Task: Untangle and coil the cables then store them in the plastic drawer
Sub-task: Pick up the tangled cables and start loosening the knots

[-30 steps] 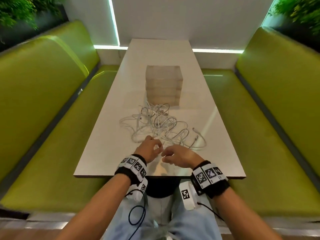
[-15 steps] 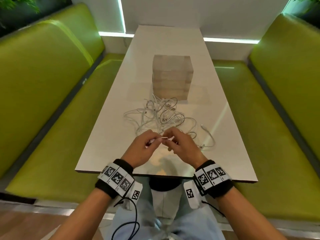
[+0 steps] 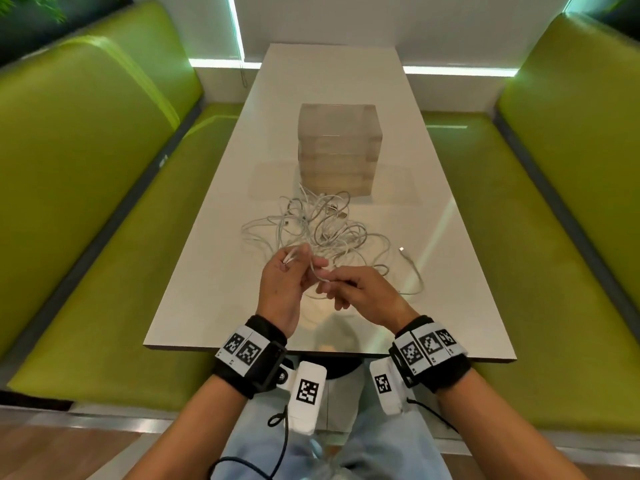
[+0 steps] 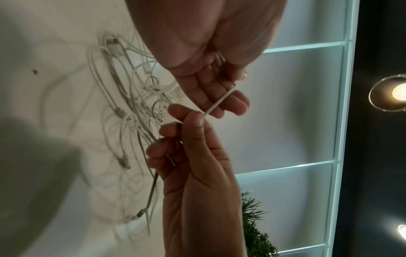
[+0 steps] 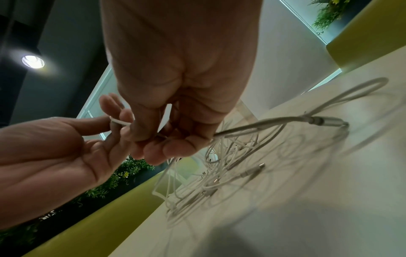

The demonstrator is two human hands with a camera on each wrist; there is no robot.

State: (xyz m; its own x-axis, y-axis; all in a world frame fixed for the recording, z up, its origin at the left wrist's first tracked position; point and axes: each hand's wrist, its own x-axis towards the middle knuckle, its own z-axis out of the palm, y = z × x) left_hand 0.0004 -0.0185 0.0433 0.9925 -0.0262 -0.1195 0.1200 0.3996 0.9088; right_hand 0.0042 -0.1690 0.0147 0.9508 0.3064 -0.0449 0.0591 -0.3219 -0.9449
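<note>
A tangle of white cables (image 3: 322,230) lies in the middle of the white table (image 3: 207,289), just in front of a clear plastic drawer unit (image 3: 337,154). Both hands are raised above the near part of the table. My left hand (image 3: 301,259), palm turned up, pinches the plug end of one white cable (image 3: 289,259). My right hand (image 3: 327,282) pinches the same cable (image 4: 219,102) a short way along it, and the strand is stretched taut between the two hands. From my right hand (image 5: 153,139) the cable runs back down into the tangle (image 5: 230,165).
Green padded benches (image 3: 86,202) run along both sides of the table. A loose cable end with a metal plug (image 3: 401,249) lies to the right of the tangle. Bare tabletop lies to the left and right of the pile and behind the drawer unit.
Both hands have risen from the table's near edge with one cable end. The left hand has turned palm up, and a short stretch of cable now spans between the hands.
</note>
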